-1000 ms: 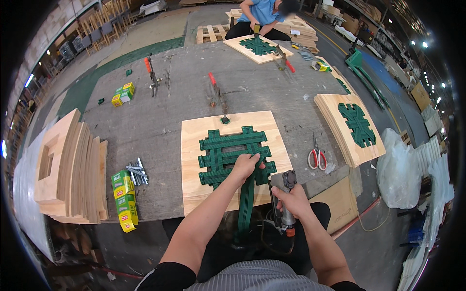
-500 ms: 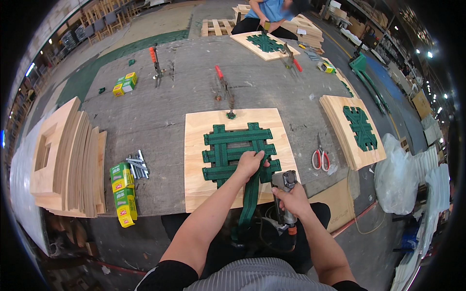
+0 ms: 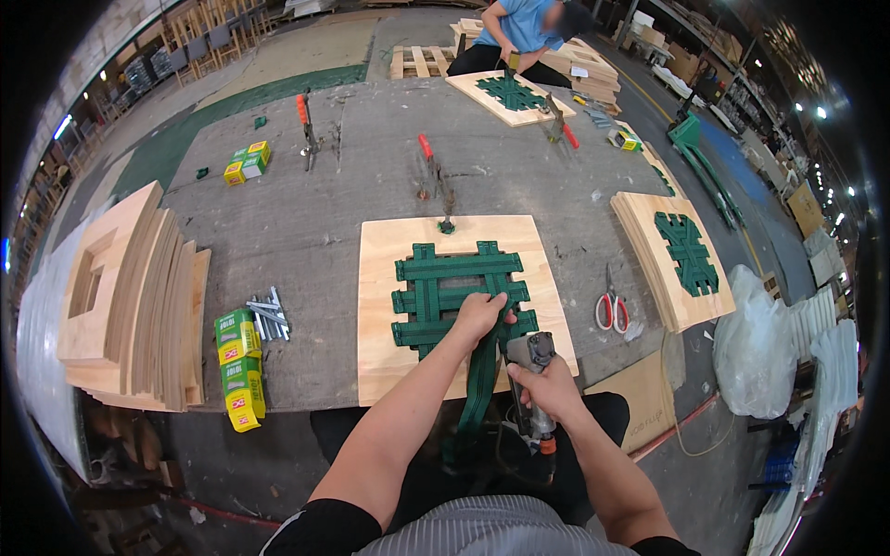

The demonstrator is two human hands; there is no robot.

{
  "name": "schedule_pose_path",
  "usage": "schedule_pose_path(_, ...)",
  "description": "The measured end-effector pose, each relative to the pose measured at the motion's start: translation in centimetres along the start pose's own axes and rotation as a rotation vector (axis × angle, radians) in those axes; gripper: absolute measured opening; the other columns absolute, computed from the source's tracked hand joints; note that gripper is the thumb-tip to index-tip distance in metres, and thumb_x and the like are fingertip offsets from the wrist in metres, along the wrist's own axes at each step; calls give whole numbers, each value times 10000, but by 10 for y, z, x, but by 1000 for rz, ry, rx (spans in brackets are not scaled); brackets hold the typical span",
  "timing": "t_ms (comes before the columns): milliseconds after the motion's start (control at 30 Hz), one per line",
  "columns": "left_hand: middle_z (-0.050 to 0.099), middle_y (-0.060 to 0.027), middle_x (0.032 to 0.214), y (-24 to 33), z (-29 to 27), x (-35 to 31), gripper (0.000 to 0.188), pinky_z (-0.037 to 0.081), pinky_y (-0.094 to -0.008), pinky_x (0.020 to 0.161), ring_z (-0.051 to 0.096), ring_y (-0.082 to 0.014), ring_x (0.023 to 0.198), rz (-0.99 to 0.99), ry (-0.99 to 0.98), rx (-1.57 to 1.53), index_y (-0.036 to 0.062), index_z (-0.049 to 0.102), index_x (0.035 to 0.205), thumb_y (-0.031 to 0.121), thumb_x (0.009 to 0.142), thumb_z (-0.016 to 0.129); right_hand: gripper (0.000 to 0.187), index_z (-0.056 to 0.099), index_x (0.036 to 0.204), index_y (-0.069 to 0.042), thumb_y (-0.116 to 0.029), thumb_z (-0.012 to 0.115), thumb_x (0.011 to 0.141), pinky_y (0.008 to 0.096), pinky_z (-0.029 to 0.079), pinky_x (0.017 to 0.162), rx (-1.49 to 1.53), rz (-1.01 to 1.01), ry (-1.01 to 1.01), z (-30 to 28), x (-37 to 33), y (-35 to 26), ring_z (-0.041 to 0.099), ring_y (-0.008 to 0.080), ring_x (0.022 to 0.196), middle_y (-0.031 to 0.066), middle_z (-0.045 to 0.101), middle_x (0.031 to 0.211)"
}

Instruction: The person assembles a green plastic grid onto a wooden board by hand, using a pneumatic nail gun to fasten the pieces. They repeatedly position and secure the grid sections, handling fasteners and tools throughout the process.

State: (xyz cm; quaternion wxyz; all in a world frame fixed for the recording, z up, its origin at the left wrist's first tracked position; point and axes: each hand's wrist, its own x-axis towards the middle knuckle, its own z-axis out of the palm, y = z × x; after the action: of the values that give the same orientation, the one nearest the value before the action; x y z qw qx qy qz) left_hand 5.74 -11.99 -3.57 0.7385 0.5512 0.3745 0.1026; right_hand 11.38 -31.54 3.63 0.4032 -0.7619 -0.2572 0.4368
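A plywood board [image 3: 380, 371] lies at the table's near edge, with green webbing straps [image 3: 445, 303] woven across its central opening. My left hand [image 3: 479, 317] is closed on a loose green strap [image 3: 477, 385] at the lower right of the weave; the strap's tail hangs over the board's front edge. In my right hand [image 3: 551, 389] is a grey pneumatic stapler [image 3: 530, 352], its head over the board's near right part, just right of the strap. A toggle clamp [image 3: 440, 190] with a red handle bears on the board's far edge.
Plywood frames [image 3: 125, 306] are stacked at left, near staple strips [image 3: 269, 315] and green-yellow boxes [image 3: 239, 361]. Scissors [image 3: 612, 306] lie to the right, before a stack of webbed boards [image 3: 681, 250]. Across the table a person [image 3: 524, 32] works on another webbed board [image 3: 501, 97].
My right hand has brought the stapler leftward and slightly up, closer to the strap and my left hand. The left hand keeps its hold. The whole view has shifted slightly.
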Motion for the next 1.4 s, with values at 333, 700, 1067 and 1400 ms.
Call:
schedule_pose_path(333,767,-68,907,1,2,-14,380,539,-403,682,693,-189,792,45,21,61,35,707,1000,369,1064,539,299,648,1053,-37,-243,806,904,326,506,458,512,62,88,-42,6,30,628,170,557,42,623,778)
schedule_pose_path(700,636,-163,793,-48,38,-91,267,510,-475,614,651,-389,746,829,359,878,40,587,846,258,994,630,300,688,989,-37,-310,789,916,330,510,498,654,57,25,-128,130,14,618,159,577,59,675,788)
schedule_pose_path(1067,601,-117,707,-53,37,-88,281,491,-430,534,616,-331,601,971,324,944,65,571,759,232,956,682,700,728,1048,118,-548,772,836,457,573,821,-419,21,408,-145,184,-11,740,371,973,300,731,1025)
schedule_pose_path(1400,591,-127,692,-54,41,-87,272,486,-445,539,620,-350,616,928,374,910,60,578,780,237,960,680,515,666,1117,16,-412,777,851,486,545,940,-776,-75,537,-213,131,36,696,394,1068,254,718,1095)
